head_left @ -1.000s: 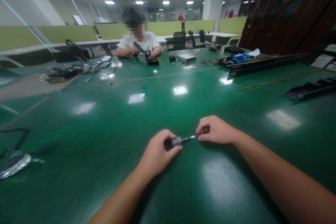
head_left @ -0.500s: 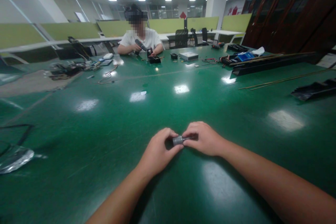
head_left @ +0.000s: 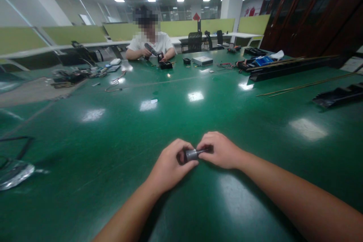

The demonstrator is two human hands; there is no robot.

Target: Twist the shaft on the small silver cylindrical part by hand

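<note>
Low over the green tabletop, both hands meet at a small silver metal cylinder (head_left: 191, 154) with a thin dark stem, lying roughly sideways. My left hand (head_left: 172, 164) is curled around the cylinder's left end, its thumb below and fingers above. Dark material shows inside that grip, partly hidden. At the other end, my right hand (head_left: 219, 150) pinches the thin stem (head_left: 204, 151) between thumb and fingers. The far end of the stem disappears into the right palm.
Across the green table (head_left: 170, 121) a person (head_left: 151, 47) handles a dark tool above a black box (head_left: 166, 65). Black rails (head_left: 292, 69) and thin rods (head_left: 306, 84) lie on the right. Cables and parts (head_left: 73, 75) clutter the far left; crumpled foil (head_left: 17, 175) is nearer.
My left fingers and thumb have parted slightly, showing more of the silver cylinder. The right hand keeps its pinch nearly in place. The whole view has shifted slightly.
</note>
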